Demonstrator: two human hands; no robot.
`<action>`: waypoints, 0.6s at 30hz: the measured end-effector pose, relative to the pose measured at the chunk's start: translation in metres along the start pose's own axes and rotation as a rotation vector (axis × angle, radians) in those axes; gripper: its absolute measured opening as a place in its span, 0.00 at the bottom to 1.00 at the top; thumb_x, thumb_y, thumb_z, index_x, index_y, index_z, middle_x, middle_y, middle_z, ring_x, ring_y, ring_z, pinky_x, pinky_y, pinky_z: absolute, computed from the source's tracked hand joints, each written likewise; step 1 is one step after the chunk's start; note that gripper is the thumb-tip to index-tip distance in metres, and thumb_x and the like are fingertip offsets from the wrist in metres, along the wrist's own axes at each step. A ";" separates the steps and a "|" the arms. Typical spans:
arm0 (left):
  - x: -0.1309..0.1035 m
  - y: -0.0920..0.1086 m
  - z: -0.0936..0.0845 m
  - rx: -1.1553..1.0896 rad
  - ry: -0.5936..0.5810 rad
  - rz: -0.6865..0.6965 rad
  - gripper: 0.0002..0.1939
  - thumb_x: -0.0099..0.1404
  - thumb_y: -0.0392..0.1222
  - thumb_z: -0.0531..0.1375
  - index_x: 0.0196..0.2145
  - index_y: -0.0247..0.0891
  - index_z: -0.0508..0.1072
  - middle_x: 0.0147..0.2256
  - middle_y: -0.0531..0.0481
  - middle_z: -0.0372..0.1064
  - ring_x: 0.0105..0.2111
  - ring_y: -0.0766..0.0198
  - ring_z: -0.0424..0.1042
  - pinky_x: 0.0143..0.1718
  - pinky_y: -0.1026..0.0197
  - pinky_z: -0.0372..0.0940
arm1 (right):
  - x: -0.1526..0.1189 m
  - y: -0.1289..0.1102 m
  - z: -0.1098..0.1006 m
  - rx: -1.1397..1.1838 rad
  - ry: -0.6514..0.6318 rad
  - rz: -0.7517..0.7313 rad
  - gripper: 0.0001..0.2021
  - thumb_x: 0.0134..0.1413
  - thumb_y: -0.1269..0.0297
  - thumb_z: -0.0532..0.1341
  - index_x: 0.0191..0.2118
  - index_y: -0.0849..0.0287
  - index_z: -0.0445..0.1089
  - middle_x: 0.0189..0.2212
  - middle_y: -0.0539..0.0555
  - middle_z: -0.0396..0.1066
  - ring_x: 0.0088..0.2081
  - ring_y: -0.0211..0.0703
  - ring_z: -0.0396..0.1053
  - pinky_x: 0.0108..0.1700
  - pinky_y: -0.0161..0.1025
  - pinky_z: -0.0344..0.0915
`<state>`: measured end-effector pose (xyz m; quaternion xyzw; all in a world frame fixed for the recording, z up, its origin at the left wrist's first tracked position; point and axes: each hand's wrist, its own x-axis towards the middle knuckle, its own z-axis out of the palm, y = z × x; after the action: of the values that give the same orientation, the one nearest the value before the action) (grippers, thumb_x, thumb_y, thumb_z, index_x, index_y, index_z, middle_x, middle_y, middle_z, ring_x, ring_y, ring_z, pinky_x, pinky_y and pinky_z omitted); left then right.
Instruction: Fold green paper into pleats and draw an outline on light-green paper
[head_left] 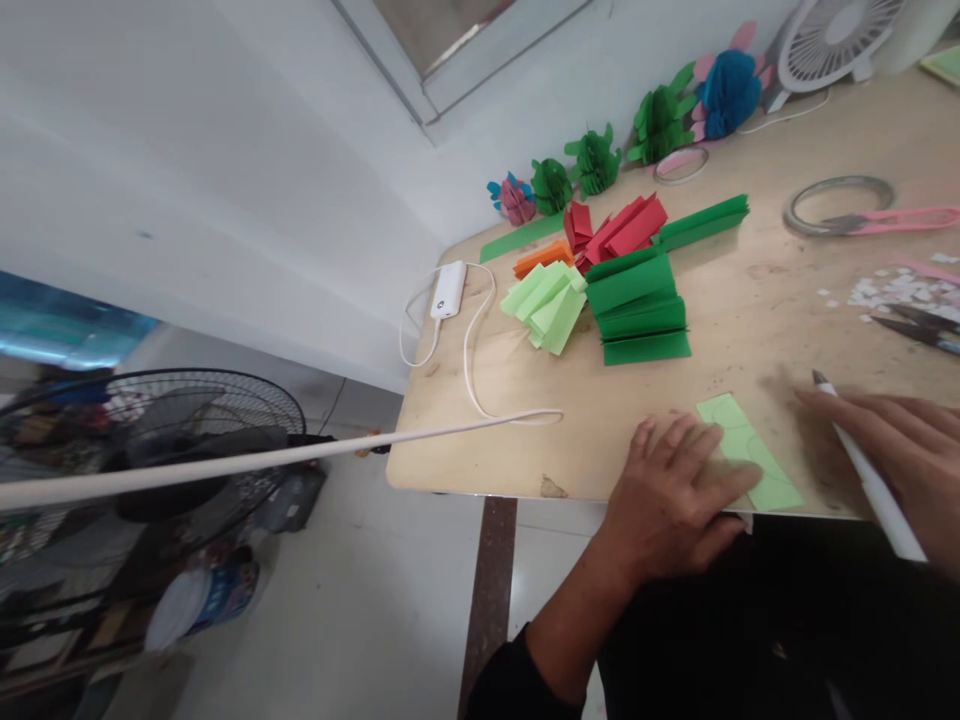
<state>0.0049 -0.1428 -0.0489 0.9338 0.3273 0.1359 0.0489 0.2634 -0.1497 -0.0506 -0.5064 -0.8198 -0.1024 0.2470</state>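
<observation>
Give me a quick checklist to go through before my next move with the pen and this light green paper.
1. Left hand pressing flat on the light green paper: ok.
2. Right hand holding the white pen: ok.
3. Pen tip touching the paper: not ok, it sits off to the right.
4. Paper fully on the table: cannot tell, its near end reaches the edge.
5. Folded green stacks clear of the hands: ok.
6. Curved lines on the paper complete: cannot tell, the left hand covers part.

The left hand (675,495) lies flat on a light green paper strip (750,462) at the bench's (510,440) near edge. The right hand (911,455) holds a white pen (862,465) just beside the strip. Folded green paper stacks (637,305) lie mid-bench.
</observation>
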 end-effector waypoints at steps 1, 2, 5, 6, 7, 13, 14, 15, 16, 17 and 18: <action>0.000 0.000 0.000 -0.004 0.010 0.002 0.24 0.68 0.55 0.52 0.59 0.49 0.66 0.61 0.45 0.60 0.64 0.49 0.54 0.63 0.41 0.47 | 0.003 0.005 0.002 -0.019 -0.001 -0.040 0.29 0.61 0.61 0.44 0.68 0.52 0.47 0.45 0.56 0.71 0.43 0.48 0.68 0.39 0.44 0.61; 0.000 0.000 0.001 -0.007 0.018 0.004 0.24 0.68 0.54 0.53 0.59 0.49 0.66 0.60 0.45 0.60 0.63 0.49 0.54 0.64 0.41 0.47 | 0.005 0.009 0.005 -0.038 0.001 -0.078 0.29 0.61 0.62 0.44 0.68 0.54 0.47 0.45 0.57 0.71 0.43 0.49 0.67 0.39 0.44 0.61; 0.000 -0.001 0.002 -0.014 0.039 0.007 0.23 0.67 0.54 0.53 0.58 0.49 0.67 0.59 0.45 0.61 0.62 0.50 0.55 0.64 0.43 0.47 | 0.011 0.016 0.011 -0.088 -0.002 -0.132 0.30 0.60 0.66 0.45 0.68 0.57 0.45 0.46 0.58 0.70 0.45 0.50 0.66 0.40 0.44 0.61; 0.000 -0.001 0.003 -0.017 0.049 0.009 0.23 0.67 0.54 0.53 0.58 0.49 0.67 0.58 0.45 0.62 0.62 0.51 0.55 0.64 0.43 0.47 | 0.014 0.017 0.012 -0.102 -0.004 -0.139 0.31 0.59 0.66 0.45 0.68 0.57 0.45 0.46 0.58 0.70 0.45 0.50 0.66 0.40 0.44 0.61; 0.000 -0.001 0.003 -0.019 0.057 0.012 0.23 0.67 0.54 0.54 0.57 0.49 0.68 0.57 0.45 0.62 0.61 0.51 0.56 0.64 0.44 0.47 | 0.017 0.018 0.013 -0.115 -0.005 -0.146 0.31 0.59 0.67 0.46 0.68 0.57 0.45 0.46 0.58 0.70 0.46 0.50 0.66 0.40 0.44 0.61; -0.001 -0.003 0.004 -0.012 0.038 0.040 0.22 0.67 0.52 0.54 0.56 0.48 0.70 0.54 0.45 0.65 0.59 0.53 0.58 0.62 0.46 0.50 | 0.045 0.029 0.016 -0.179 -0.025 -0.179 0.27 0.59 0.67 0.46 0.64 0.60 0.54 0.45 0.59 0.70 0.46 0.52 0.64 0.41 0.46 0.61; -0.001 -0.003 0.004 -0.014 0.035 0.041 0.21 0.67 0.52 0.55 0.56 0.48 0.70 0.54 0.45 0.66 0.58 0.53 0.58 0.62 0.46 0.50 | 0.049 0.031 0.017 -0.187 -0.030 -0.182 0.25 0.59 0.66 0.45 0.62 0.61 0.57 0.45 0.59 0.70 0.46 0.53 0.64 0.41 0.46 0.61; -0.001 -0.003 0.004 -0.015 0.038 0.041 0.21 0.67 0.52 0.55 0.56 0.48 0.70 0.54 0.45 0.66 0.58 0.53 0.58 0.62 0.47 0.50 | 0.053 0.033 0.018 -0.194 -0.035 -0.182 0.23 0.59 0.66 0.45 0.59 0.62 0.59 0.44 0.59 0.70 0.45 0.54 0.63 0.41 0.47 0.60; -0.002 -0.003 0.004 -0.013 0.048 0.040 0.21 0.67 0.52 0.55 0.55 0.48 0.70 0.54 0.46 0.65 0.58 0.54 0.58 0.62 0.47 0.50 | 0.055 0.034 0.019 -0.199 -0.041 -0.177 0.22 0.59 0.65 0.45 0.57 0.61 0.61 0.43 0.59 0.70 0.45 0.54 0.63 0.40 0.47 0.60; -0.002 -0.002 0.004 -0.008 0.061 0.037 0.21 0.67 0.52 0.55 0.55 0.48 0.70 0.55 0.46 0.65 0.58 0.54 0.58 0.62 0.47 0.50 | 0.057 0.035 0.020 -0.202 -0.046 -0.168 0.21 0.60 0.65 0.45 0.55 0.61 0.63 0.42 0.58 0.70 0.44 0.54 0.63 0.40 0.47 0.60; -0.002 -0.001 0.004 -0.001 0.073 0.034 0.20 0.67 0.52 0.55 0.54 0.48 0.71 0.56 0.46 0.64 0.58 0.54 0.58 0.62 0.48 0.50 | 0.058 0.036 0.020 -0.202 -0.051 -0.154 0.21 0.60 0.64 0.45 0.54 0.60 0.64 0.42 0.58 0.70 0.43 0.54 0.63 0.39 0.47 0.59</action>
<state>0.0041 -0.1434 -0.0530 0.9337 0.3128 0.1709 0.0352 0.2679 -0.0792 -0.0413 -0.4665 -0.8480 -0.1900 0.1651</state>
